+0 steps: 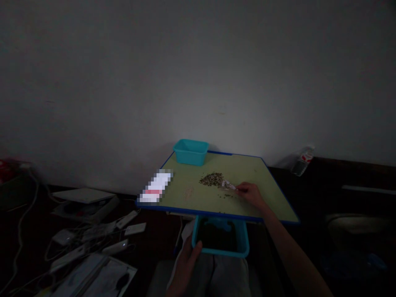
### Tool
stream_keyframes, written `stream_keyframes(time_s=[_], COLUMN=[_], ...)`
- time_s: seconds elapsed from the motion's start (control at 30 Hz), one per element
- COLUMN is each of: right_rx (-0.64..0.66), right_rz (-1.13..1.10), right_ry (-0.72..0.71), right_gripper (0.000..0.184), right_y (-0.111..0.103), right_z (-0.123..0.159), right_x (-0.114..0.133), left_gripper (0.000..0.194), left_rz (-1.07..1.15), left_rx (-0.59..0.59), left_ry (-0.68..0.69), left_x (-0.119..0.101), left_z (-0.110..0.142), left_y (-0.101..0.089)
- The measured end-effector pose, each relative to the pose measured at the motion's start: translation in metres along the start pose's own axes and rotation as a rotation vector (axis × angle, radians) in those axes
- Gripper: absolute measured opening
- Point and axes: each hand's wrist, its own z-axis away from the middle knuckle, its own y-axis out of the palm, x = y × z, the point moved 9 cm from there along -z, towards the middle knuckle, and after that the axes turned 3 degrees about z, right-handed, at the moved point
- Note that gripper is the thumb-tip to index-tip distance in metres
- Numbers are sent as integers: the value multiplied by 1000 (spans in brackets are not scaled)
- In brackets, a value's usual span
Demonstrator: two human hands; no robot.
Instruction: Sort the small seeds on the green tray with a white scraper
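Note:
A turquoise plastic tub (pixel 221 252) is held below the front edge of the table by my left hand (pixel 191 255), whose thumb lies over its left rim. Something dark fills the bottom of this tub. My right hand (pixel 250 193) rests low over the tabletop, its fingers pinched on a small, whitish, crumpled-looking piece (pixel 228 185); its exact kind is unclear in the dim light. The tip of that piece touches the right side of a pile of dark and pale seeds or grains (pixel 211 179). A few loose grains (pixel 226 196) lie nearer to me.
The small table (pixel 185 194) has a pale top and blue edging. A second turquoise tub (pixel 191 153) stands at its back left, and a lit, blurred-out screen (pixel 155 187) at its left edge. Power strips and cables (pixel 120 247) crowd the floor at left. A plain wall rises behind.

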Motion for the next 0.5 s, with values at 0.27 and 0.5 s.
stream_keyframes(time_s=[0.27,0.5], right_rx=[-123,-239], right_rz=[77,248], right_ry=[230,347], right_gripper=[34,29], right_y=[-56,-57], right_z=[66,100], right_x=[-51,-53], left_gripper=[67,61], left_rz=[-42,-25], left_rx=[-6,-42], left_ry=[-38,-32], left_x=[1,-1], left_z=[-2,-2], left_y=[0,-4])
